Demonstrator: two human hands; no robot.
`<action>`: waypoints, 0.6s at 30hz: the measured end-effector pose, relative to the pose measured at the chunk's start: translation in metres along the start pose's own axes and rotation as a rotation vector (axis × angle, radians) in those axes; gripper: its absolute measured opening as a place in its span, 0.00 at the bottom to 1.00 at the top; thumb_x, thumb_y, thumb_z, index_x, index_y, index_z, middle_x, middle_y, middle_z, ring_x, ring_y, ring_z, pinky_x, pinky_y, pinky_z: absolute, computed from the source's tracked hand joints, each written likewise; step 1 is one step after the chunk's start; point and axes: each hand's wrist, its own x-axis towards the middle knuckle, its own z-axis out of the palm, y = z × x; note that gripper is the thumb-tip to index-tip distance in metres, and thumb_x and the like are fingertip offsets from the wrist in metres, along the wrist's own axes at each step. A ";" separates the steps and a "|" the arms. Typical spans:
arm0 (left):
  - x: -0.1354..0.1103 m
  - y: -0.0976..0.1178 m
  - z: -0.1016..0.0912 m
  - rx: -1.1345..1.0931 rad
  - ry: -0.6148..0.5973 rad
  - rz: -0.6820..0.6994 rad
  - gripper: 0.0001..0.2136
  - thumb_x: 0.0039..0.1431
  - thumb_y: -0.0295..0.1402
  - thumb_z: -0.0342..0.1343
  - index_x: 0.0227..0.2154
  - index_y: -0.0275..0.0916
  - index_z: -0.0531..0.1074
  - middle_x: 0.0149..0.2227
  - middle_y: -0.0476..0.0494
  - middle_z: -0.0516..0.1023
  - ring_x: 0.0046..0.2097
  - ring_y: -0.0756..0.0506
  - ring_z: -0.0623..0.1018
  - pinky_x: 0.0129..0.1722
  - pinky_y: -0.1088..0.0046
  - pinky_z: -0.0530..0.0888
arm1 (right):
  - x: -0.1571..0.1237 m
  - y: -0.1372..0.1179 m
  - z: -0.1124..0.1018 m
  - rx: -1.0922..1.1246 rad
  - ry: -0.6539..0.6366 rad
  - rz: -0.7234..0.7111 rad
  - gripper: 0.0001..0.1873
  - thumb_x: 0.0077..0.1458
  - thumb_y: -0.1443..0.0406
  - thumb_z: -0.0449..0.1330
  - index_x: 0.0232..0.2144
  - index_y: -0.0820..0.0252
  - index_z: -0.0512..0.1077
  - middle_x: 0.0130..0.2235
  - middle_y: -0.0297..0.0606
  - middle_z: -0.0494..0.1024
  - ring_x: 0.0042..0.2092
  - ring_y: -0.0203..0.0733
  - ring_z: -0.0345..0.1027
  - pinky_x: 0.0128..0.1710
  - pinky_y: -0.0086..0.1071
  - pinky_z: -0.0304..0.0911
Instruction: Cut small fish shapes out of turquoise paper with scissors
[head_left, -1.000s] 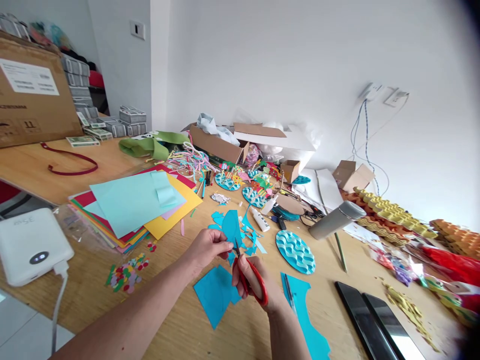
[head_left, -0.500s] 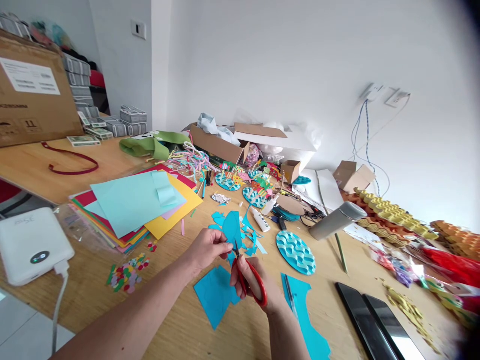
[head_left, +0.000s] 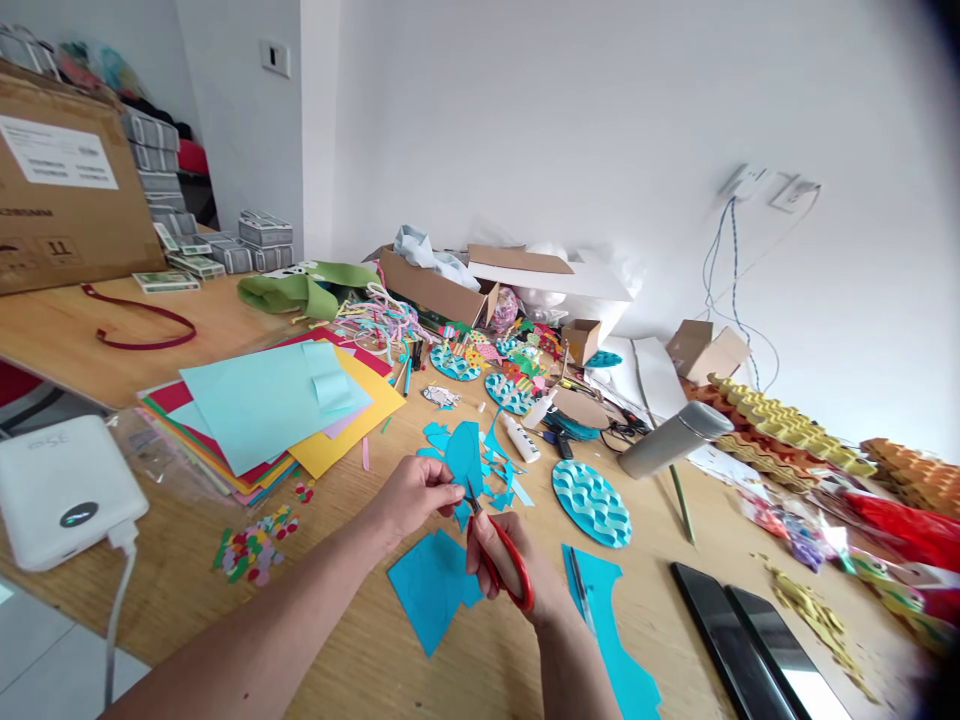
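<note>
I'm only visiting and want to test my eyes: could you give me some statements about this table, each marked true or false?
1. The right hand holds red-handled scissors. True.
2. The left hand holds yellow paper. False: it holds a piece of blue paper.
3. A pen lies on a curved-edged blue sheet. True.
4. The flat black devices lie on the egg trays. False: they lie on the table.
5. A cable is plugged into the white device. True.
</note>
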 end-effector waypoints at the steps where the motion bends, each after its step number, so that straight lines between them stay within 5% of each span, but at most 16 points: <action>1: 0.000 0.000 0.000 0.002 -0.002 0.000 0.10 0.39 0.37 0.61 0.18 0.36 0.67 0.18 0.50 0.71 0.23 0.51 0.69 0.27 0.73 0.65 | 0.000 0.000 0.000 0.001 0.001 0.002 0.37 0.51 0.36 0.49 0.16 0.62 0.69 0.11 0.33 0.63 0.14 0.31 0.55 0.15 0.27 0.49; 18: 0.001 -0.002 -0.002 0.051 -0.033 0.005 0.10 0.40 0.37 0.59 0.17 0.37 0.67 0.18 0.51 0.70 0.23 0.51 0.69 0.28 0.73 0.65 | 0.001 0.003 -0.001 -0.049 -0.010 0.006 0.36 0.52 0.37 0.49 0.20 0.64 0.71 0.16 0.36 0.68 0.18 0.32 0.60 0.18 0.27 0.55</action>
